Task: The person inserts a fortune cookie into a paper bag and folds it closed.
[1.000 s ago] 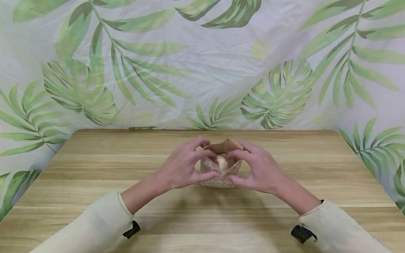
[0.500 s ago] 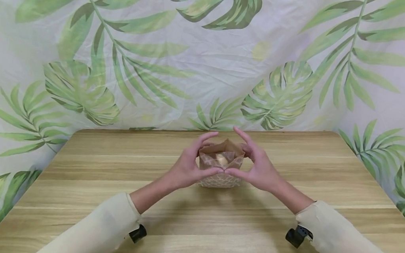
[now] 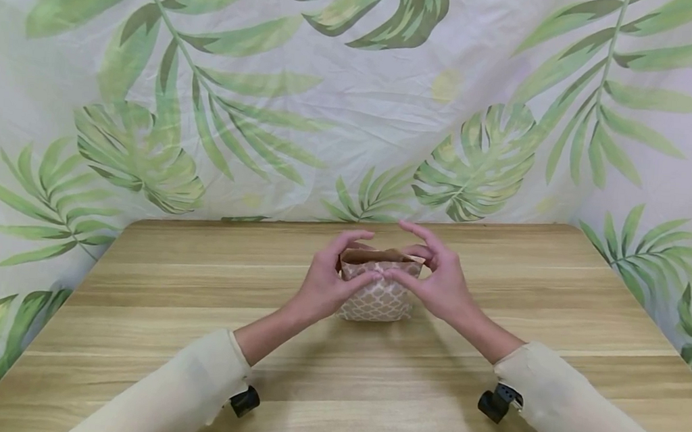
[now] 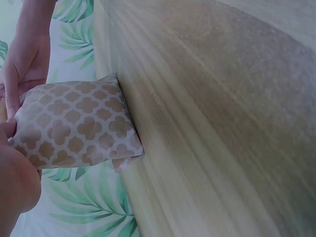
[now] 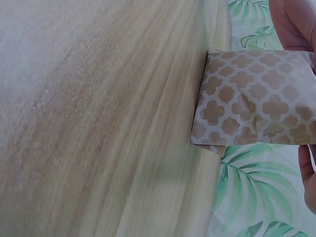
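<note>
A small brown paper bag (image 3: 376, 301) with a white lattice pattern stands upright at mid-table, its mouth narrowed to a slit. From the left side my left hand (image 3: 325, 279) grips the bag near its rim, thumb across the front. My right hand (image 3: 445, 288) holds the opposite side likewise, and the two thumb tips meet at the front's upper middle. Both index fingers stretch out above the rim. In the left wrist view the paper bag (image 4: 79, 123) shows its patterned front and flat base edge. The right wrist view has the bag (image 5: 247, 98) slightly creased. Its contents are hidden.
The wood-grain table (image 3: 331, 405) spreads all around the bag, its far edge a short way behind. A leaf-printed cloth (image 3: 353, 122) hangs beyond that edge. Black wrist cameras (image 3: 494, 403) hang beneath both sleeves.
The bag's wide mouth has narrowed, and the pale thing seen inside is now hidden. My thumbs have come together and risen along the front; the index fingers have lifted off the rim.
</note>
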A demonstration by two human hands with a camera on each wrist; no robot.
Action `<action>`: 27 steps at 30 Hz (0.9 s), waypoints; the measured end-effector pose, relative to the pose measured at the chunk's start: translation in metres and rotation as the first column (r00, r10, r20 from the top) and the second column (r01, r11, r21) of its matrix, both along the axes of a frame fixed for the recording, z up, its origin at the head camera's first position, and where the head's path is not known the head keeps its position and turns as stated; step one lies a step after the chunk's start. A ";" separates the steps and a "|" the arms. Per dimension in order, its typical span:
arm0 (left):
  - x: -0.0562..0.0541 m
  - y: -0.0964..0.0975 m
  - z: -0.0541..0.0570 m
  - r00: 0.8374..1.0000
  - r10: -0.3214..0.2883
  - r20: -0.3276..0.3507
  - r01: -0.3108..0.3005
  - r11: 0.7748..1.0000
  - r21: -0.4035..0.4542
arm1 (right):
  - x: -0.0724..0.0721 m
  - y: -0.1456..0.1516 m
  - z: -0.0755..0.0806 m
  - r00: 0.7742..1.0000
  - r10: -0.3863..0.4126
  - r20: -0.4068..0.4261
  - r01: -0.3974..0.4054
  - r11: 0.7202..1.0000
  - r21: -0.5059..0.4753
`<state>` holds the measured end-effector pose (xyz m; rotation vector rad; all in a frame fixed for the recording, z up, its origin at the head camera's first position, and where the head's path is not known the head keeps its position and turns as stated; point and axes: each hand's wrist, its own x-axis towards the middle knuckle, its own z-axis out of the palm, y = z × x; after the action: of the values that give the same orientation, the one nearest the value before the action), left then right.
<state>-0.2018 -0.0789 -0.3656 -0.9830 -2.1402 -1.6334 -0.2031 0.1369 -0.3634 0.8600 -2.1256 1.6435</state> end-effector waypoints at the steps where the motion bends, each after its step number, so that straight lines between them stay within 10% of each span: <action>1: 0.000 0.001 -0.001 1.000 0.006 0.002 -0.006 1.000 0.012 | 0.000 0.000 0.000 1.000 -0.016 -0.012 0.016 1.000 0.004; 27: -0.014 0.009 -0.003 0.991 0.078 0.112 -0.094 0.984 0.151 | -0.012 -0.005 -0.008 0.971 -0.127 -0.201 0.138 0.990 0.042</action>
<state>-0.2163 -0.0699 -0.3689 -0.7628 -2.0512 -1.8151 -0.2155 0.1316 -0.3709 0.8406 -2.0520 1.3790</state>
